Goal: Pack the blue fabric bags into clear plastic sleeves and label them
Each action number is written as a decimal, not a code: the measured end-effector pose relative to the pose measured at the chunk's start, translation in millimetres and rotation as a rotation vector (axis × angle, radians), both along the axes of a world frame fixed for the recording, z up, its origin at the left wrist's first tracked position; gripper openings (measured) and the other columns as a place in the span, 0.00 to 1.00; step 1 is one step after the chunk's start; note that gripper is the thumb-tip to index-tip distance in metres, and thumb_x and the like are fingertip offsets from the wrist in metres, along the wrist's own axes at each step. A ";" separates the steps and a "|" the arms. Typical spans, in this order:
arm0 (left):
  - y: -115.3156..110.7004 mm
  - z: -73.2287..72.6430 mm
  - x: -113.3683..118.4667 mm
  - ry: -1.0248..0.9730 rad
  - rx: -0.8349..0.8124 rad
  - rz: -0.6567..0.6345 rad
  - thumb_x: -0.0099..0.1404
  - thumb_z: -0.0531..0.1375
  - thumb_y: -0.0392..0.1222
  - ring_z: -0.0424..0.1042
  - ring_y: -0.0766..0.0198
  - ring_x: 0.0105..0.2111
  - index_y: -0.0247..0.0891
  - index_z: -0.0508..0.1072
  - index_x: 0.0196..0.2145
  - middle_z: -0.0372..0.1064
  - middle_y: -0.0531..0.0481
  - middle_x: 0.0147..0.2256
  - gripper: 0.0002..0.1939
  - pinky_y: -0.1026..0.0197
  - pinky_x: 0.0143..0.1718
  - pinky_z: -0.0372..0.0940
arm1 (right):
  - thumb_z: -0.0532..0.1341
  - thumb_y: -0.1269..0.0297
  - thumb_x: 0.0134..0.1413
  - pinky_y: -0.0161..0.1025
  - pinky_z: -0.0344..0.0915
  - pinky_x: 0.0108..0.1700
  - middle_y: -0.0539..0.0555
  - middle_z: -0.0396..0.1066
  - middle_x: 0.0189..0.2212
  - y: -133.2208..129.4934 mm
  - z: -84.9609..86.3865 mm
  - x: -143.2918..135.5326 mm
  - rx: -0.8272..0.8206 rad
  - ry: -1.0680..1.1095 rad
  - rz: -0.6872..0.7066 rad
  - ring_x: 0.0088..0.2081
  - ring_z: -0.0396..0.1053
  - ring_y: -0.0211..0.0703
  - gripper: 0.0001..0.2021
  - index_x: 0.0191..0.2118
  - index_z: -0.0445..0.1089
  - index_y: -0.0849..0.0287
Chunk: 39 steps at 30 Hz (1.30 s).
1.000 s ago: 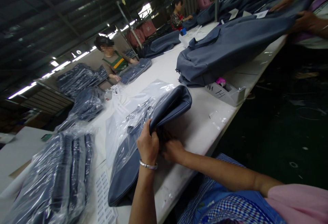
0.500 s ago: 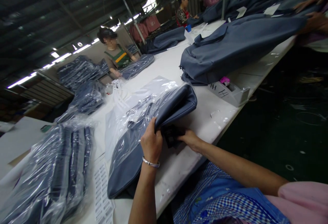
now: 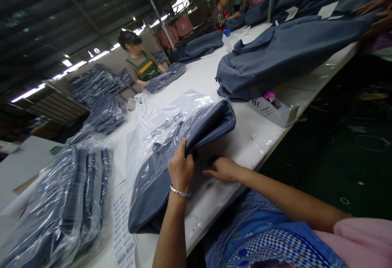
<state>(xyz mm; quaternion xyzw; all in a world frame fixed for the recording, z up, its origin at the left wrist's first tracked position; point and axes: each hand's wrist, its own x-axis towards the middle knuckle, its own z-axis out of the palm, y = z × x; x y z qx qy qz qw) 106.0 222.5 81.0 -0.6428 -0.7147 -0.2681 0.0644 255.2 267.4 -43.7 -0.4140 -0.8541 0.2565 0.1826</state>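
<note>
A folded blue-grey bag [image 3: 150,202] lies slanted on the white table, its upper part covered by a clear plastic sleeve [image 3: 171,133]. My left hand [image 3: 181,168], with a silver bracelet at the wrist, is closed on the bag's near edge, fingers partly behind the fabric. That edge is lifted off the tabletop. Just right of it, my right hand [image 3: 225,169] is low over the table by the bag's raised underside, fingers pointing left and apart. A small dark patch shows by its fingertips; what it is, I cannot make out.
Plastic-wrapped bags [image 3: 79,202] stand at left beside a label sheet [image 3: 124,223]. A larger blue-grey bag [image 3: 275,59] lies at the right rear, near a marked white box [image 3: 275,110]. Across the table, a co-worker [image 3: 142,65] handles a wrapped bag. The table edge [image 3: 275,143] slants right.
The black item at my right hand has gone mostly out of sight under the bag. My right hand has shifted slightly, its fingers now extended. My left hand keeps its hold.
</note>
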 end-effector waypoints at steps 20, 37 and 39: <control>-1.7 -1.9 1.3 0.013 -0.009 0.024 0.64 0.56 0.36 0.75 0.51 0.46 0.44 0.66 0.58 0.74 0.47 0.51 0.24 0.54 0.44 0.67 | 0.70 0.63 0.44 0.41 0.68 0.47 0.66 0.71 0.51 13.8 7.9 -2.8 0.003 -0.153 -0.098 0.51 0.69 0.58 0.26 0.52 0.72 0.61; -2.1 -3.0 1.9 0.028 -0.013 0.020 0.64 0.56 0.37 0.75 0.51 0.45 0.44 0.66 0.58 0.74 0.47 0.51 0.24 0.54 0.44 0.67 | 0.69 0.70 0.35 0.39 0.67 0.44 0.58 0.76 0.42 5.3 15.7 -2.4 -0.357 0.191 -0.118 0.47 0.72 0.56 0.18 0.39 0.77 0.59; -3.2 -3.9 2.3 0.022 -0.011 0.007 0.64 0.56 0.37 0.75 0.51 0.46 0.44 0.66 0.58 0.74 0.47 0.51 0.24 0.54 0.44 0.67 | 0.67 0.70 0.38 0.38 0.67 0.40 0.56 0.77 0.38 4.4 17.4 0.3 -0.466 0.314 -0.136 0.42 0.73 0.52 0.16 0.39 0.76 0.61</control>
